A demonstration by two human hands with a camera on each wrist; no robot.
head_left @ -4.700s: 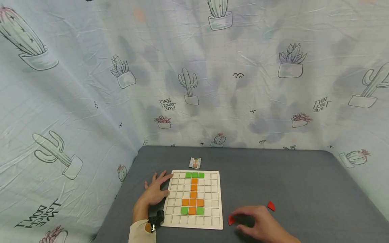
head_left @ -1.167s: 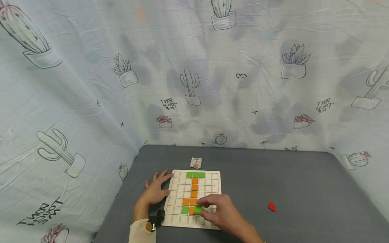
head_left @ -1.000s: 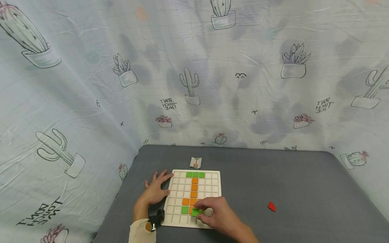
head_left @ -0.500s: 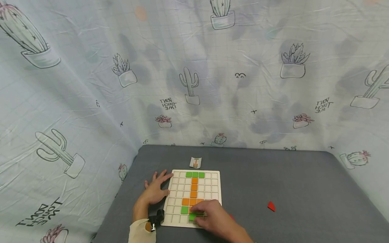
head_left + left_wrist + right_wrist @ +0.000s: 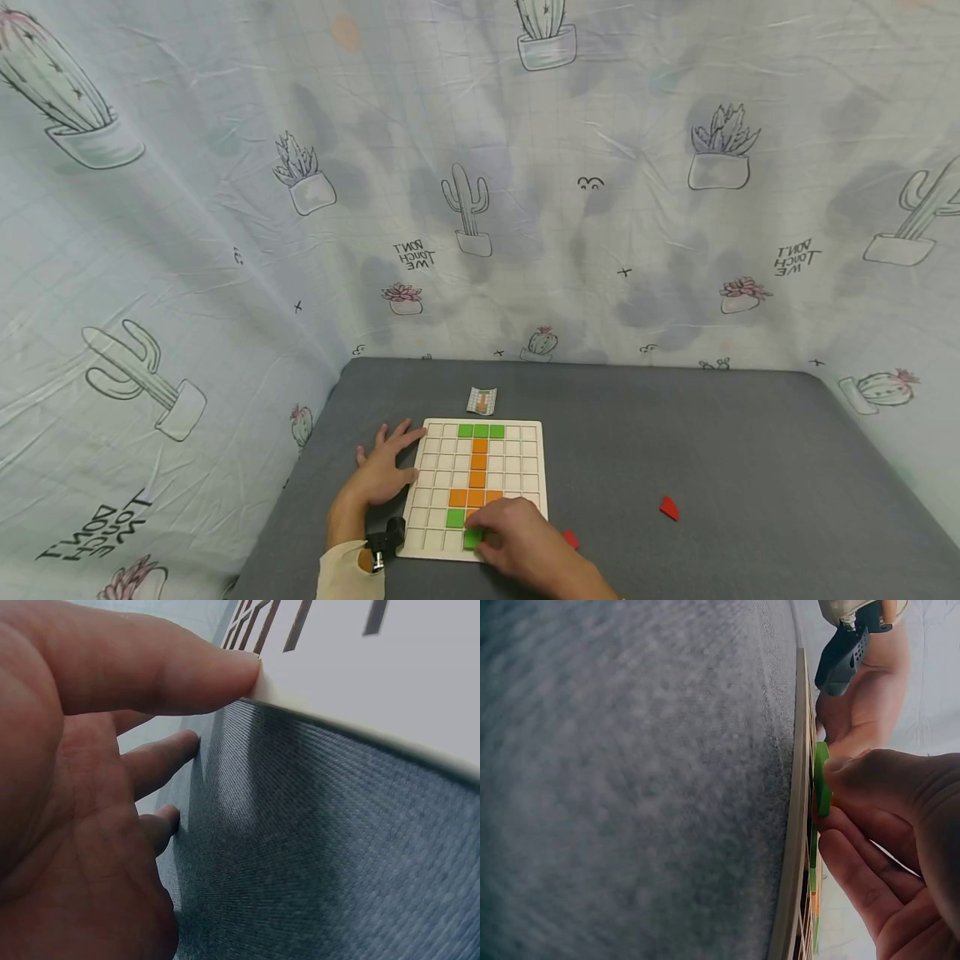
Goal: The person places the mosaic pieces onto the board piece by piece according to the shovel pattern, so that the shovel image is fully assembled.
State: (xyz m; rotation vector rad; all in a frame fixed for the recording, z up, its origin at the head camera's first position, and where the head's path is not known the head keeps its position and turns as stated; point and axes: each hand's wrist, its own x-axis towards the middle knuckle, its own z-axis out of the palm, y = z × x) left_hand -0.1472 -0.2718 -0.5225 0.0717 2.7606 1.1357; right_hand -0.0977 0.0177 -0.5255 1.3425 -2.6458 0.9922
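Observation:
A cream grid board point(image 5: 525, 458) holds green tiles point(image 5: 481, 431) in its far row, and an orange column point(image 5: 478, 462) that widens into a row of orange near the front. My right hand point(image 5: 517, 537) pinches a square green tile point(image 5: 472, 540) at the board's front row, just below the column. In the right wrist view, thumb and fingers hold this green tile point(image 5: 823, 780) by its edges, close over the board. My left hand point(image 5: 382, 473) lies with fingers spread at the board's left edge, its thumb point(image 5: 217, 675) touching the rim.
A small printed card point(image 5: 482, 402) with a similar pattern lies behind the board. To the right on the dark grey table point(image 5: 712, 442) is a red wedge-like piece point(image 5: 669, 507); another red piece point(image 5: 572, 539) is partly covered by my right hand.
My right hand has come from the table at the right onto the board with the green tile, then moved it toward the front row. My left hand has stayed in place.

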